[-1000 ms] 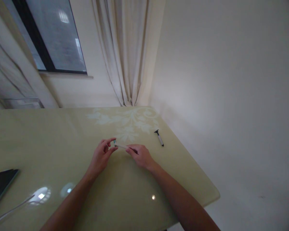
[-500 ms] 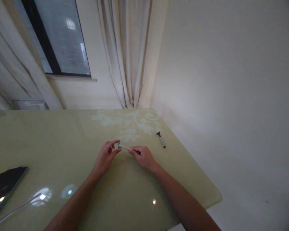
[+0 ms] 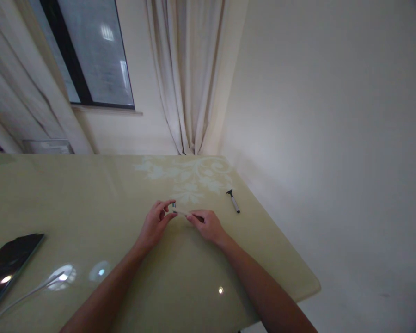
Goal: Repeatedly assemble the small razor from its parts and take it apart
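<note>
Over the table, my right hand (image 3: 208,225) pinches a slim pale handle (image 3: 182,213) with a darker rear end, partly hidden by the fingers. Across the handle's tip is a small teal-and-dark head (image 3: 174,205); the whole looks like a razor, though it is too small to be sure. My left hand (image 3: 156,222) is closed about this head, its index fingertip at the upper end and its thumb at the lower. Beyond my right hand, another razor (image 3: 233,201) with a black head and grey handle lies on the table.
The glossy pale-green table (image 3: 90,199) has a white floral pattern at its far end. A black flat panel (image 3: 12,261) and a white cable (image 3: 27,294) lie at the left. A wall (image 3: 315,138) borders the right side; curtains (image 3: 189,83) hang behind.
My view has shifted slightly, so the scene sits a little differently. The small head appears turned a little between my left fingers; both hands stay close together.
</note>
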`<state>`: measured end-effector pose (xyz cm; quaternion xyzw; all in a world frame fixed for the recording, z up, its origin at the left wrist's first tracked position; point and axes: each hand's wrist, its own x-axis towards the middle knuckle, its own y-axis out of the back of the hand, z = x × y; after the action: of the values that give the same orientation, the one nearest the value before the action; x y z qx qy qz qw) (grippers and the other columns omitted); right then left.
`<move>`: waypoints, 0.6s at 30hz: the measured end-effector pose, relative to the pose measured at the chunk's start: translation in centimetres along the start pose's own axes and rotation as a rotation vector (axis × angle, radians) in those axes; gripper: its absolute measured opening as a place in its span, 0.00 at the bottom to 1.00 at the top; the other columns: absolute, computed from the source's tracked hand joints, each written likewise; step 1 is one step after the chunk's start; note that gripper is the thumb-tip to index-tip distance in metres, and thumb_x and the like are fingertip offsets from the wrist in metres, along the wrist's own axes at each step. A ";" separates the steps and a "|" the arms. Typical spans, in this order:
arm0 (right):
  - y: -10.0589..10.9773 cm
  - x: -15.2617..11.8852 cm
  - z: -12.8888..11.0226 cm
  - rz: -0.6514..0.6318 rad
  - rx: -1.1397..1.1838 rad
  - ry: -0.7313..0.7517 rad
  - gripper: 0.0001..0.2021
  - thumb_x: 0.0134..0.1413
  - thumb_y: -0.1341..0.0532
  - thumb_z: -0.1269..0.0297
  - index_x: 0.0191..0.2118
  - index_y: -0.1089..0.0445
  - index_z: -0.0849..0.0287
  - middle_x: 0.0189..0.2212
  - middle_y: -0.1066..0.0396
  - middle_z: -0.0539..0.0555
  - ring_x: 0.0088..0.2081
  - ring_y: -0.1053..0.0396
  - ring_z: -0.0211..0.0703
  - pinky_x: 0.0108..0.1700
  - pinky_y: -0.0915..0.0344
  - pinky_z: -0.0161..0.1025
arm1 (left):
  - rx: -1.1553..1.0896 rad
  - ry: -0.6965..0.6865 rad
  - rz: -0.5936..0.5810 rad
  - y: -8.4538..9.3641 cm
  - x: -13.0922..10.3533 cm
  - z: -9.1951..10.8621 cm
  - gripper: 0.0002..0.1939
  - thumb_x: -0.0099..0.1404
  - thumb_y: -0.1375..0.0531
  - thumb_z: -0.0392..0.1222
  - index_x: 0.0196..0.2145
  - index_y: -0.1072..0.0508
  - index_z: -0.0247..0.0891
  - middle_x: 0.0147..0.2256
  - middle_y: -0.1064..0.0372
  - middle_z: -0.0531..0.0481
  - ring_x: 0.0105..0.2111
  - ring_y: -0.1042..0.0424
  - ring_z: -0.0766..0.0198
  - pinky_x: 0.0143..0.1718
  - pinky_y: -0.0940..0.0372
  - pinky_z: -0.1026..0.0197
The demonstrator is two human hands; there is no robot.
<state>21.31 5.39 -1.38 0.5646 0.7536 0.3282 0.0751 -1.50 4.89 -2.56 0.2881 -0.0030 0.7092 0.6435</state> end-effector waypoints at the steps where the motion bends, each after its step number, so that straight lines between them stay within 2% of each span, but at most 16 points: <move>1: 0.0 0.0 0.0 0.013 -0.012 -0.007 0.17 0.67 0.40 0.52 0.43 0.16 0.56 0.30 0.22 0.52 0.30 0.33 0.41 0.34 0.43 0.35 | 0.002 -0.002 -0.002 0.0 0.0 0.0 0.20 0.62 0.35 0.50 0.50 0.21 0.42 0.32 0.38 0.54 0.26 0.39 0.65 0.30 0.39 0.61; 3: -0.1 0.0 0.0 0.056 -0.023 -0.038 0.18 0.68 0.40 0.52 0.42 0.16 0.57 0.29 0.22 0.52 0.30 0.32 0.41 0.34 0.43 0.36 | 0.005 -0.001 -0.008 0.0 -0.1 0.0 0.20 0.62 0.35 0.50 0.50 0.21 0.42 0.32 0.38 0.54 0.26 0.38 0.65 0.30 0.39 0.61; 8: -0.1 0.2 0.0 0.039 -0.010 -0.014 0.16 0.68 0.40 0.53 0.42 0.16 0.55 0.33 0.20 0.53 0.32 0.30 0.43 0.36 0.41 0.36 | -0.011 -0.008 -0.002 -0.3 0.0 -0.5 0.20 0.63 0.35 0.50 0.51 0.21 0.43 0.32 0.38 0.54 0.27 0.38 0.65 0.30 0.39 0.62; 11: -0.1 0.3 0.1 0.089 -0.062 -0.059 0.17 0.68 0.40 0.53 0.41 0.16 0.56 0.32 0.20 0.54 0.32 0.30 0.43 0.36 0.41 0.36 | -0.019 0.003 0.003 -0.4 0.1 -0.7 0.19 0.62 0.35 0.50 0.49 0.21 0.43 0.32 0.38 0.54 0.27 0.38 0.65 0.30 0.39 0.62; 15: -0.3 0.4 0.1 0.060 -0.063 -0.037 0.17 0.68 0.40 0.52 0.43 0.16 0.55 0.33 0.20 0.53 0.32 0.30 0.42 0.36 0.42 0.36 | -0.025 0.009 0.003 -0.3 0.3 -0.6 0.20 0.61 0.35 0.50 0.49 0.21 0.42 0.32 0.38 0.54 0.27 0.38 0.65 0.31 0.39 0.61; 18: -0.5 0.5 0.0 0.103 -0.096 -0.067 0.17 0.68 0.40 0.52 0.40 0.16 0.55 0.30 0.21 0.53 0.31 0.31 0.42 0.35 0.43 0.36 | -0.015 0.012 -0.014 -0.2 0.3 -0.5 0.20 0.61 0.35 0.50 0.49 0.21 0.42 0.32 0.37 0.54 0.27 0.38 0.65 0.31 0.39 0.61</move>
<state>20.75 5.73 -1.53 0.6089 0.7041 0.3482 0.1103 -1.55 5.35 -2.89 0.2790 -0.0025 0.7063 0.6506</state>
